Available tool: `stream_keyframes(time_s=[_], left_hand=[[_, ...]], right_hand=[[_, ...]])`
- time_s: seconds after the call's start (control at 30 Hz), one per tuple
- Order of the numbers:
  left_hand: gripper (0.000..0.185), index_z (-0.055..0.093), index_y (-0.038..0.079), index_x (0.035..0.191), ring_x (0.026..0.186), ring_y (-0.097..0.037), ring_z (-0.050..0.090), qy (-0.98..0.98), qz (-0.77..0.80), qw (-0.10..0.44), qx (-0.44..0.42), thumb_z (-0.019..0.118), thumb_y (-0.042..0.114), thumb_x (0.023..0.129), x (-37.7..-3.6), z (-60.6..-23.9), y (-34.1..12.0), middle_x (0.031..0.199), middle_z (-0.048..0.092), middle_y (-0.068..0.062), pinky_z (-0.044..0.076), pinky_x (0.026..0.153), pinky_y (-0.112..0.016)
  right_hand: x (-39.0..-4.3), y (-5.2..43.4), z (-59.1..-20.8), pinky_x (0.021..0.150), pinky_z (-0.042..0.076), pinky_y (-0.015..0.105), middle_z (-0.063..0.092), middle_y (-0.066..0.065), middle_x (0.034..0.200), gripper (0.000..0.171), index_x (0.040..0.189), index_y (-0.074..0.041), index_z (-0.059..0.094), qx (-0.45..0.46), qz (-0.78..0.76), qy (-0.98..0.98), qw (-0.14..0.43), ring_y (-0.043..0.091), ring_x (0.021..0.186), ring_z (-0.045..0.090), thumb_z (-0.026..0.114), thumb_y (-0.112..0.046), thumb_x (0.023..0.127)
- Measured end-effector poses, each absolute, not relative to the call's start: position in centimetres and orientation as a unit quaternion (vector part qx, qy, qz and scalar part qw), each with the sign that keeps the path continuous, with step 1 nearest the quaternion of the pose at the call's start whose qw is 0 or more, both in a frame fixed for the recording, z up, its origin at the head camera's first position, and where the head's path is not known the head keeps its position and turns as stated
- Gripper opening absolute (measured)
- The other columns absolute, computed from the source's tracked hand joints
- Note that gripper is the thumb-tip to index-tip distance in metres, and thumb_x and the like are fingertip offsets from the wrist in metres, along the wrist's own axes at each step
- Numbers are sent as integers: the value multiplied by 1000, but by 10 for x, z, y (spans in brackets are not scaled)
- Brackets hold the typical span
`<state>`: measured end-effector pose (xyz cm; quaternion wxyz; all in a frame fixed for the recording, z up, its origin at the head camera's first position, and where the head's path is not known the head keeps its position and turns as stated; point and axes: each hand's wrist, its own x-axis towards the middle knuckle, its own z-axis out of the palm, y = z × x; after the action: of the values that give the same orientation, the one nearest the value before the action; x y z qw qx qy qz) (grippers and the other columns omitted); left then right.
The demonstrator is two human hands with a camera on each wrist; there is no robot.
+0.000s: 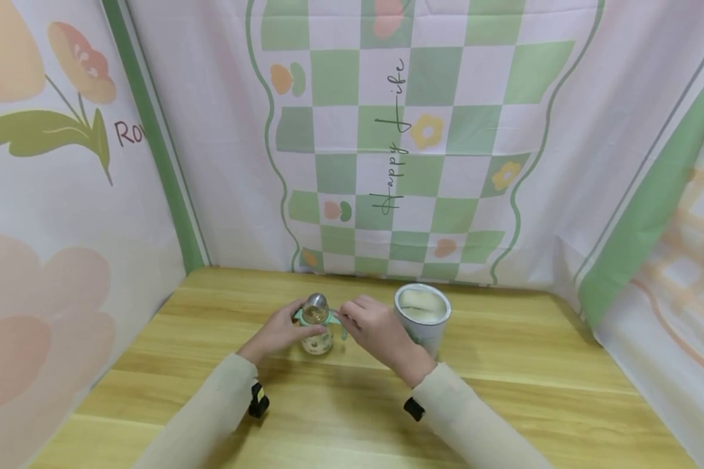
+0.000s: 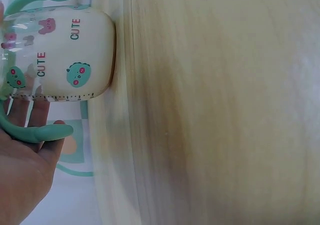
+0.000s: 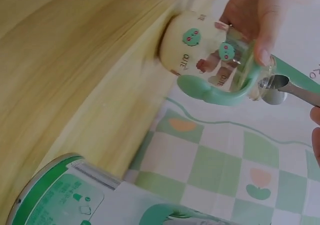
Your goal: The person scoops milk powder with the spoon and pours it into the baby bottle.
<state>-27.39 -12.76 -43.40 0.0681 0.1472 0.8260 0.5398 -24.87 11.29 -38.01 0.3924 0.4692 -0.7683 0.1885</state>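
The left hand (image 1: pixel 278 332) grips the baby bottle (image 1: pixel 317 332) upright on the surface (image 1: pixel 504 391); the right hand (image 1: pixel 375 326) pinches a metal scoop (image 1: pixel 317 302) over its mouth; a jolt could spill powder beside the open tin (image 1: pixel 422 316).

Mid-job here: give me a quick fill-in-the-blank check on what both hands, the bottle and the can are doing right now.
1. The left hand holds the baby bottle standing on the ____ table.
2. The right hand holds a metal ____ over the bottle's mouth.
3. The bottle's handles are ____ in colour.
4. The open can stands on the person's ____ side of the bottle.

Missing words: wooden; spoon; green; right
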Motion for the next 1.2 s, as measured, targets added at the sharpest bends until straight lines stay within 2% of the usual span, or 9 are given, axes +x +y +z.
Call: stream_keyframes(time_s=[0.23,0.43,0.8,1.03,1.2], left_hand=[[83,45,20,151,130,-30,50,826,544,68,129,83,46,81,-274,-433,-127,137,59,-3,34,108,-62],[87,42,17,152,132,-34,48,832,538,69,119,82,47,81,-273,-432,-127,141,55,-8,34,108,-62],[86,45,18,151,128,-31,51,821,552,72,127,84,48,80,-274,-433,-128,134,60,-4,35,109,-60],[84,46,21,149,125,-26,54,828,542,76,123,83,49,80,-273,-431,-128,131,62,0,36,109,-56],[83,47,18,148,125,-26,54,832,535,70,129,83,48,80,-273,-431,-127,132,61,-1,37,109,-55]], right_hand=[[-251,113,-374,55,53,23,66,-1,76,13,88,-8,65,414,300,-786,347,7,65,61,77,-5,89],[-251,115,-368,53,51,21,67,-6,73,9,87,-11,67,340,422,-788,291,5,61,60,75,-12,92],[-248,120,-358,48,40,25,70,-3,79,14,91,-15,69,215,556,-786,167,18,57,52,70,-27,97],[-247,125,-350,48,40,26,70,7,85,21,94,-12,67,200,579,-776,151,22,61,53,66,-32,99],[-248,132,-340,48,37,24,70,15,87,22,96,-6,68,184,580,-779,148,18,61,53,65,-28,100]])
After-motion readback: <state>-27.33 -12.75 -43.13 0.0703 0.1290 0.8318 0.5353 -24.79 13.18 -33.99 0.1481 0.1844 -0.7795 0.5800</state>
